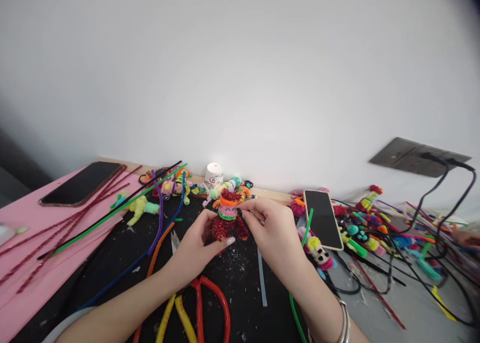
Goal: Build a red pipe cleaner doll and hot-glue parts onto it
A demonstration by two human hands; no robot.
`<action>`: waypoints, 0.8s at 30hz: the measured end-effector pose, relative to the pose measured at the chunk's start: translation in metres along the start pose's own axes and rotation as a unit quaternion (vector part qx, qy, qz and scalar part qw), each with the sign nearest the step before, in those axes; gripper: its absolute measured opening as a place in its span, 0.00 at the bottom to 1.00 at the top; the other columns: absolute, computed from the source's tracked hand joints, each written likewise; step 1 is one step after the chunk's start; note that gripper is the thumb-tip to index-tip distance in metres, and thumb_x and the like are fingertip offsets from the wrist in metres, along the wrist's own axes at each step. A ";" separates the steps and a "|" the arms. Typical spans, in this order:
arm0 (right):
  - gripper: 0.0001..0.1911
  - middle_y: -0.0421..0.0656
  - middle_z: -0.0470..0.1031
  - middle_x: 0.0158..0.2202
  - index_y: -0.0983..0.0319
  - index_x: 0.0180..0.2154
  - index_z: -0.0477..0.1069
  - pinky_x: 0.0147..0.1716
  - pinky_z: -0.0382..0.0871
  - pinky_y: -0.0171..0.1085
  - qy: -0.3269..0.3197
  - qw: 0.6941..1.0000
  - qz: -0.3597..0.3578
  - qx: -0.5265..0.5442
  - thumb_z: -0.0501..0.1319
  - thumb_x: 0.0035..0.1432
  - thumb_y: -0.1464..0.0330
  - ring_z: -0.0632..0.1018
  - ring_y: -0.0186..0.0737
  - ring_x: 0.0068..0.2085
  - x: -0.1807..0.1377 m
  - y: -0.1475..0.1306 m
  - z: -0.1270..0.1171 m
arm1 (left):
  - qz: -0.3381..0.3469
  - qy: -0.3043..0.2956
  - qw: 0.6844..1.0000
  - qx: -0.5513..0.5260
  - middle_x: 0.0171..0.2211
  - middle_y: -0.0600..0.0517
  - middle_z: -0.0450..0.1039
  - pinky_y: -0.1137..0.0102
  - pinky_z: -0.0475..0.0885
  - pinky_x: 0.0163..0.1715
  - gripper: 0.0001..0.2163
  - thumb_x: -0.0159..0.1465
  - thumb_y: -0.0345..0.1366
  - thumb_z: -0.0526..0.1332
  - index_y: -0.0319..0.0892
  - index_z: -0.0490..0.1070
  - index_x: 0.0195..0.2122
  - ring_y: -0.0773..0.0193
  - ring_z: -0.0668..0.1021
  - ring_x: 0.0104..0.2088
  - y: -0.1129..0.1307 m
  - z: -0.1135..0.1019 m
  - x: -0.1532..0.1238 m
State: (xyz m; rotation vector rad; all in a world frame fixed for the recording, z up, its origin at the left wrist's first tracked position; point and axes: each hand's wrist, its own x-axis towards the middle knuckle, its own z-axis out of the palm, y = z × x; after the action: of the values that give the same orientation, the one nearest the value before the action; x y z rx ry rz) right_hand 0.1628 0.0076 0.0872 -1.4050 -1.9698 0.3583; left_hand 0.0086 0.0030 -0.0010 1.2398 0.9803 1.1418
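A small pipe-cleaner figure (pixel 227 215) with a sparkly red body, a green and pink band and an orange top stands upright at the middle of the black mat (pixel 240 278). My left hand (pixel 195 248) is closed around its lower body from the left. My right hand (pixel 272 230) pinches the figure's upper right side with thumb and fingertips. A silver bracelet (pixel 344 325) sits on my right wrist.
Several finished pipe-cleaner figures (pixel 176 185) and a white cup (pixel 214 174) line the wall. Long loose pipe cleaners (pixel 112 210) cross a pink sheet (pixel 22 283) bearing a phone (pixel 80 183). Another phone (pixel 323 218), scissors (pixel 195 308), cables and a wall socket (pixel 418 157) lie nearby.
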 end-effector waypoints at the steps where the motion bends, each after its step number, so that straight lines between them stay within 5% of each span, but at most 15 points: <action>1: 0.11 0.41 0.78 0.28 0.61 0.32 0.77 0.30 0.64 0.34 0.000 1.000 0.000 0.000 0.58 0.55 0.78 0.75 0.37 0.28 0.000 0.000 0.000 | 0.000 0.001 1.000 -0.002 0.37 0.54 0.74 0.67 0.70 0.42 0.13 0.56 0.35 0.67 0.45 0.63 0.38 0.61 0.76 0.41 0.000 0.000 0.000; 24: 0.10 0.41 0.79 0.27 0.61 0.32 0.78 0.30 0.66 0.34 0.009 1.000 -0.018 0.000 0.59 0.55 0.77 0.75 0.36 0.27 -0.001 -0.004 -0.002 | 0.002 0.003 1.000 0.030 0.36 0.54 0.74 0.67 0.70 0.40 0.13 0.55 0.36 0.66 0.45 0.62 0.36 0.59 0.77 0.40 0.001 0.000 0.000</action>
State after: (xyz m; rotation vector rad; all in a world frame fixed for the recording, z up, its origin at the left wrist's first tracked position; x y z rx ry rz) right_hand 0.1609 0.0051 0.0906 -1.3658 -1.9793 0.3282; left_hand 0.0084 0.0027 0.0005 1.2867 1.0235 1.1266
